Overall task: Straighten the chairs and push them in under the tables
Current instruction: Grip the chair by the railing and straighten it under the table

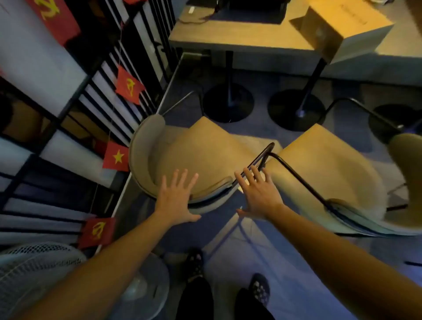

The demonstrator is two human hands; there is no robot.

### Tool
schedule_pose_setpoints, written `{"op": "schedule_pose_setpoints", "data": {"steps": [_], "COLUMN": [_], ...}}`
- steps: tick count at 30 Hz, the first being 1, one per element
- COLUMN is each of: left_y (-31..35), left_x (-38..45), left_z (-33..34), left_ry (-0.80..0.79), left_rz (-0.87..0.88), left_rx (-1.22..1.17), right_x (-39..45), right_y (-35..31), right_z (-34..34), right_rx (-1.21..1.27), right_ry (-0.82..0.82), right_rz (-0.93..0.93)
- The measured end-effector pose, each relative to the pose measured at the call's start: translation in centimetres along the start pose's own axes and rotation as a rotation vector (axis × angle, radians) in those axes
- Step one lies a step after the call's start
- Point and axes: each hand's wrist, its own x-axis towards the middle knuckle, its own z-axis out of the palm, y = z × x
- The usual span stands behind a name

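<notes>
Blue-grey floor (285,274), dim room. Two tan tables (239,38) on black pedestal bases at top; cardboard box (328,22) sits at one table's near edge. Railing w/ red flags (129,88) along left side, white fan (34,271) bottom left. Two tan chairs stand side by side, near the tables, not under them. Left hand (174,201) fingers spread wide, over left chair (194,155) back rim, gripping nothing. Right hand (260,194) also splayed, by the black armrest (258,163) btwn chairs; contact unclear. Right chair (331,164) beside it.

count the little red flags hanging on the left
5. One at the top left corner, one partly cut off at the top edge, one mid-rack, one with a star, one lowest near the fan. Others may be hidden.
</notes>
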Motion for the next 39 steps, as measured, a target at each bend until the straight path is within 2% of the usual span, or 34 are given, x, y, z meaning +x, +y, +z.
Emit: {"op": "schedule_pose_setpoints", "data": {"steps": [7, 13, 20, 22, 24, 27, 30, 33, 39], "left_y": [-4.1, -6.2, -7.8, -8.3, -9.0, -10.4, -11.4, -12.8, -15.8], "left_x": [3.7, 4.7, 7.6, 7.8, 8.6, 11.1, 13.9, 17.2, 24.3], "left_z": [7.2, 10.1, 9.3, 8.9, 9.5, 9.4, 7.1, 5.7, 3.4], "left_ry": [-0.037, -0.118, -0.141, -0.207, -0.183, -0.156, -0.209, -0.135, -0.087], "left_rz": [0.082, 0.124, 0.357, 0.410, 0.440, 0.458, 0.458, 0.434, 0.412], "left_rx": [0.059, 0.008, -0.008, 0.031, 0.058, 0.065, 0.068, 0.066, 0.113], "right_x": [6.1, 9.5, 12.8, 13.3, 13.9, 15.8, 18.5, 21.6, 28.4], "right_y": [-4.1, -6.1, -7.4, -7.3, -7.2, -6.5, -5.5, -4.2, -1.1], "right_z": [4.9, 5.4, 4.2, 3.4, 2.8, 2.4, 1.5, 0.6, -1.1], "right_rx": [-0.038, -0.088, -0.062, -0.071, -0.084, -0.108, -0.093, -0.069, -0.061], "right_ry": [-0.056, -0.067, -0.187, -0.233, -0.265, -0.247, -0.225, -0.206, -0.190], "right_rz": [-0.032, -0.063, -0.141, -0.150, -0.147, -0.131, -0.112, -0.092, -0.083]}}
